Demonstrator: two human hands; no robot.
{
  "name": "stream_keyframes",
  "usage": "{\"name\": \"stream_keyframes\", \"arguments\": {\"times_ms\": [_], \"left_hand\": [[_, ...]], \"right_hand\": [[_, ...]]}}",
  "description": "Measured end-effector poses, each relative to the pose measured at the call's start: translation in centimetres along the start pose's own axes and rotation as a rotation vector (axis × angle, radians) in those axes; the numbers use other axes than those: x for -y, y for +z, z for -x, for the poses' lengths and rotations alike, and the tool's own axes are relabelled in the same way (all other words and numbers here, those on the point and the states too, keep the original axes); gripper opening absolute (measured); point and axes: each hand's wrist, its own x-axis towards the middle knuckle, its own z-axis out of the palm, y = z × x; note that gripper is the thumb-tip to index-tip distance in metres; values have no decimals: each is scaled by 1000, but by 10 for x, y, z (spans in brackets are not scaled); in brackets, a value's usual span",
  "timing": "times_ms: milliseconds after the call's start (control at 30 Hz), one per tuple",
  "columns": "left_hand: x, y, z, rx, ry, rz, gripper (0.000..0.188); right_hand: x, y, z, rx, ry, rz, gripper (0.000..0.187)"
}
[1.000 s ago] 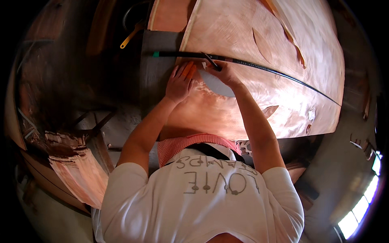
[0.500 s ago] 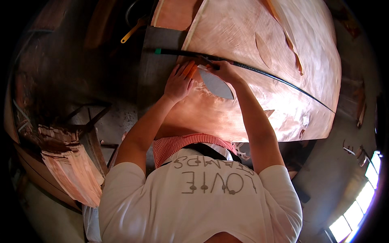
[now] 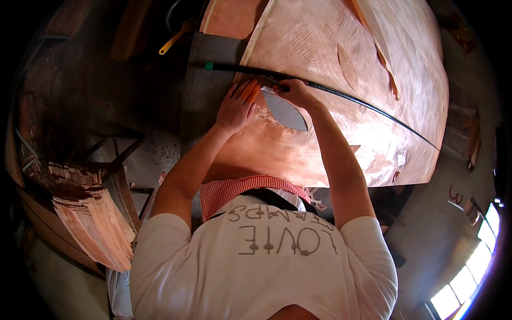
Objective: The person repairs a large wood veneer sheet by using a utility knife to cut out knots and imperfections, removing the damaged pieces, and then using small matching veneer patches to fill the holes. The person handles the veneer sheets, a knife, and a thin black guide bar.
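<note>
A thin, pale wood veneer sheet (image 3: 320, 48) spreads over the dark work table. My left hand (image 3: 236, 111) lies on its left part, fingers stretched out, with orange covers on some fingertips. My right hand (image 3: 296, 93) is closed on a slim, dark-handled cutting tool (image 3: 277, 84); its tip is too small to make out. Between the hands, just below the tool, is a grey leaf-shaped cut-out (image 3: 285, 111) in the veneer. Beyond both hands a long black flexible strip (image 3: 341, 92) with a green end crosses the sheet.
Another veneer piece (image 3: 232, 18) lies at the far left of the sheet. A yellow-handled brush (image 3: 173, 44) is beyond it. Curled veneer slivers (image 3: 346, 64) rest on the sheet. A bundle of veneer offcuts (image 3: 93, 218) stands at the lower left. Bright window panes (image 3: 464, 282) are at the right.
Both hands stay nearly in place, with the tool still in my right hand. The view shifts very slightly.
</note>
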Motion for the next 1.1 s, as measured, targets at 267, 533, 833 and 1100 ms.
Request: {"name": "stream_keyframes", "arguments": {"times_ms": [267, 533, 833, 1100], "left_hand": [[-1, -1, -1, -14, 22, 57, 53], [-2, 4, -5, -26, 57, -30, 59], [-21, 9, -8, 46, 4, -69, 71], [-26, 9, -11, 130, -18, -144, 76]], "right_hand": [[22, -8, 2, 38, 49, 69, 23], [26, -10, 3, 37, 50, 54, 25], [28, -11, 4, 48, 76, 38, 23], [36, -20, 7, -49, -87, 513, 21]]}}
